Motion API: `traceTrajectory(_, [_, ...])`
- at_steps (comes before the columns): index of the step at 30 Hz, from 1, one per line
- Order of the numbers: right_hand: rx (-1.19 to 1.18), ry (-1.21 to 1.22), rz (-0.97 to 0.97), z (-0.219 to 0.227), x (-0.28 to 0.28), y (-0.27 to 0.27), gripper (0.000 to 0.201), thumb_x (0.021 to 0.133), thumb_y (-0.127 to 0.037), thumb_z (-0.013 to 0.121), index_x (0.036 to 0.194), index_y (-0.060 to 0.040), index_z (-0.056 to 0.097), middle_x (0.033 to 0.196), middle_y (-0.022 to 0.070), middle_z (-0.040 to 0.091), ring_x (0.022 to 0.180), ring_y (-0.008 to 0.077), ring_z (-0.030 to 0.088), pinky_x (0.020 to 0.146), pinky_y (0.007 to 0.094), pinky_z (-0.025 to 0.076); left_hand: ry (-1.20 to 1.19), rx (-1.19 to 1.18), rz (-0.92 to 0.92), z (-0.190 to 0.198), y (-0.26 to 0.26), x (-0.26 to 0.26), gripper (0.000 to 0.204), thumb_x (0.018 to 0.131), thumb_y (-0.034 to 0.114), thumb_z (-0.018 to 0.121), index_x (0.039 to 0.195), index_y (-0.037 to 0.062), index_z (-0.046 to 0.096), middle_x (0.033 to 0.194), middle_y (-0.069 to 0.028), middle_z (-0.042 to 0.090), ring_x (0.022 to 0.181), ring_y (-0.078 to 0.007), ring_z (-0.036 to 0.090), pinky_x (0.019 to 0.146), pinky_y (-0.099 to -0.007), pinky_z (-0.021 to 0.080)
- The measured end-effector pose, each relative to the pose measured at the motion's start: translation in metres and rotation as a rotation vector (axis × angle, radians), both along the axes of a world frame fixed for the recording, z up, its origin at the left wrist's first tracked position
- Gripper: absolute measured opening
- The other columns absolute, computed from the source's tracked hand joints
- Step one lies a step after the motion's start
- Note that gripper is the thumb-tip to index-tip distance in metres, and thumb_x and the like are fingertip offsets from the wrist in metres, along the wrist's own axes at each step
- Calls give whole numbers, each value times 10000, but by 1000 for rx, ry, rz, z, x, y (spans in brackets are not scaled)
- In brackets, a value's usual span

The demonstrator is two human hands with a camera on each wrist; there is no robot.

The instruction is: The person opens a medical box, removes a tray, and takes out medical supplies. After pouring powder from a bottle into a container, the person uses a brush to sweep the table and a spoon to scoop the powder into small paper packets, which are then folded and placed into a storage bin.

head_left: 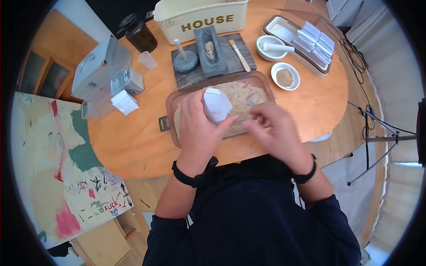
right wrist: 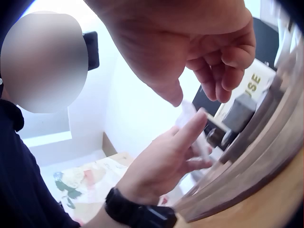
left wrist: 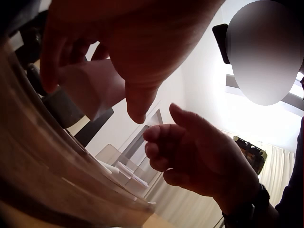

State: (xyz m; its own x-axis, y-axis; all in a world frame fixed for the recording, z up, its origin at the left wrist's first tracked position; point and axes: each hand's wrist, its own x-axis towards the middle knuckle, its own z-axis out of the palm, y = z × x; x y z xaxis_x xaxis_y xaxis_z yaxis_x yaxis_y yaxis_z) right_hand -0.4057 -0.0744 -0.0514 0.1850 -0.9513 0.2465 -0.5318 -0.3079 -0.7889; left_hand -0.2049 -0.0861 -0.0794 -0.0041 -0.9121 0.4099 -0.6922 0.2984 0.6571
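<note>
My left hand (head_left: 199,126) holds a folded white paper packet (head_left: 216,105) between thumb and fingers, over a brownish see-through tray (head_left: 173,133) of pale tan powder (head_left: 242,94). In the left wrist view the packet (left wrist: 92,88) sits between the curled fingers and the thumb. My right hand (head_left: 277,131), blurred in the head view, hovers over the tray's right side. Its fingers are loosely bent with nothing between them, as the right wrist view shows. Just beyond its fingertips a small shiny utensil (head_left: 250,103) lies in the powder.
Behind the tray, a dark board (head_left: 186,80) carries a grey stone trough (head_left: 213,64), a stone grinding wheel (head_left: 185,62) and a brush (head_left: 240,56). To the right are a mortar with pestle (head_left: 270,53), a powder bowl (head_left: 286,77) and stacked packets (head_left: 315,40). Packets (head_left: 125,103) also lie left.
</note>
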Motion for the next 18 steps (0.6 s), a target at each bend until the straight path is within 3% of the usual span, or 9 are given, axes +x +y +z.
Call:
traceTrajectory(3, [-146, -45, 84, -9, 26, -10, 270, 816, -236, 764, 931, -5, 684, 841, 142, 664, 755, 316, 643, 675, 386, 520, -85, -40, 30, -1, -3, -9, 746, 679, 212, 902, 1278, 27, 497, 1208, -144, 514, 1034, -272, 579, 737, -333, 579])
traceTrajectory(5, [-45, 4, 79, -15, 35, -18, 251, 819, -216, 748, 942, -6, 685, 848, 148, 663, 804, 329, 645, 699, 397, 518, -133, -79, 51, -1, -1, -9, 761, 668, 202, 902, 1287, 28, 495, 1217, -149, 513, 1042, -282, 578, 728, -334, 582])
traceTrajectory(6, [21, -100, 65, -19, 39, -19, 193, 828, -170, 725, 929, -10, 687, 840, 146, 658, 796, 331, 650, 684, 407, 514, -82, -17, 22, -1, 0, -10, 760, 668, 191, 894, 1293, 26, 494, 1204, -150, 523, 1047, -286, 577, 751, -341, 576])
traceTrajectory(9, [3, -174, 35, -31, 39, -27, 140, 838, -129, 705, 914, -13, 692, 831, 141, 655, 778, 330, 647, 672, 410, 509, -4, 76, -33, 4, 3, -4, 775, 673, 164, 870, 1331, 33, 480, 1165, -147, 554, 1065, -284, 574, 839, -349, 544])
traceTrajectory(12, [24, -149, 51, -27, 30, -31, 103, 844, -84, 683, 915, -11, 699, 835, 138, 658, 767, 329, 650, 671, 405, 511, -27, 85, -109, 6, 1, 9, 671, 746, 132, 816, 1331, 35, 502, 1159, -129, 567, 1061, -253, 581, 864, -334, 518])
traceTrajectory(14, [36, -123, 58, -23, 25, -32, 104, 846, -76, 678, 923, -11, 701, 839, 139, 660, 772, 330, 653, 676, 402, 514, 279, 117, -176, 9, -8, 15, 453, 840, 99, 738, 1260, 25, 585, 1144, -102, 585, 1045, -202, 577, 823, -306, 508])
traceTrajectory(18, [-34, -99, 155, -23, 24, -34, 101, 849, -73, 678, 929, -18, 704, 849, 142, 657, 785, 328, 652, 689, 405, 517, 230, 175, -231, 31, -13, 18, 233, 911, 95, 678, 1127, 10, 666, 1073, -81, 616, 983, -158, 584, 768, -281, 495])
